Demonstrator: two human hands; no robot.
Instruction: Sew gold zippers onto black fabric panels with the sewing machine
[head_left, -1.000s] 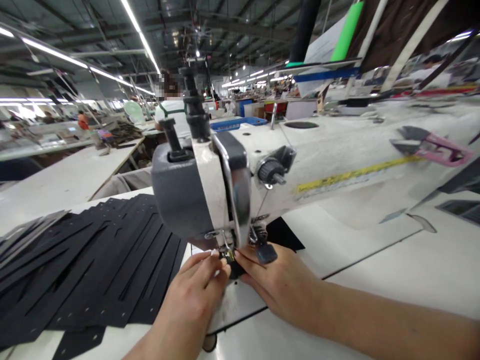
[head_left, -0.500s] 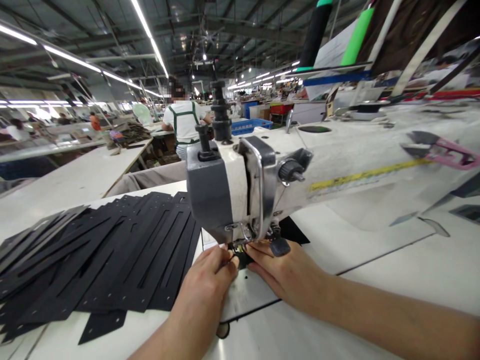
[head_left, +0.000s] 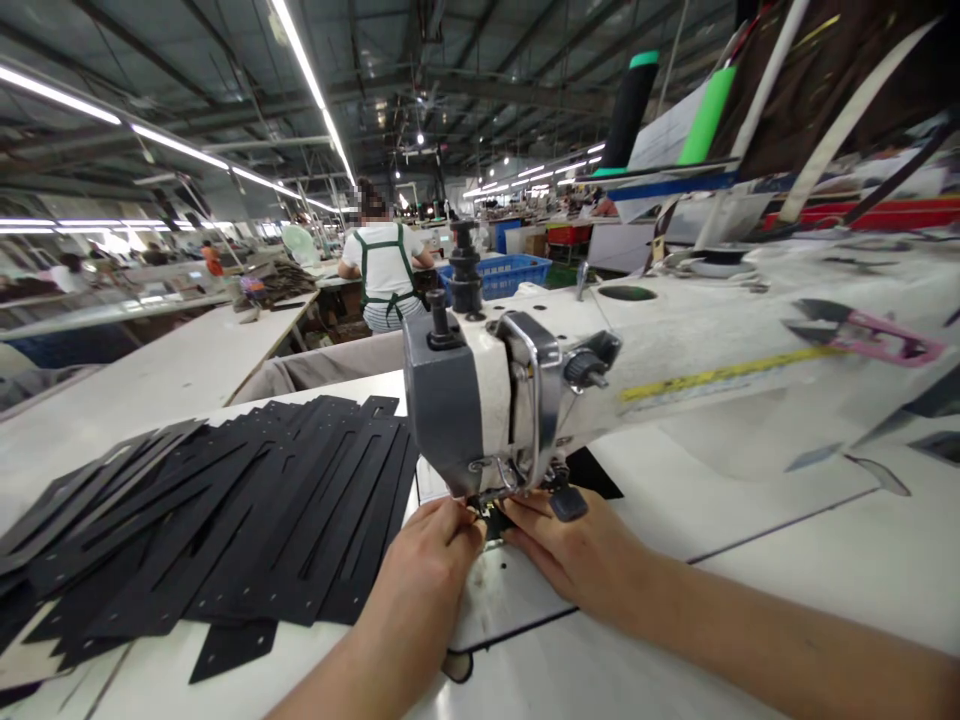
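A sewing machine head [head_left: 442, 405] stands before me, with its needle area low over the bed plate [head_left: 510, 600]. Under it lies a black flat strip [head_left: 594, 474], whose far end shows behind my right hand; the rest is mostly hidden by the hands and the machine. My left hand [head_left: 431, 565] is closed at the left of the presser foot, thumb and fingers pinched on the strip's near edge. From the right, my right hand [head_left: 574, 545] lies with fingers stretched out over the strip beside the foot, thumb apart, partly behind a dark lever [head_left: 568, 503].
A spread pile of black slotted strips [head_left: 300, 520] covers the table left of the machine. Pink-handled snips [head_left: 885, 335] and a yellow tape measure [head_left: 735, 375] are on the machine arm. Thread cones [head_left: 709, 115] stand above. Beyond are a blue crate [head_left: 502, 275] and a co-worker [head_left: 386, 265].
The view has shifted slightly, so the machine, pile and hands appear a little further right and lower. Both hands keep their places at the presser foot.
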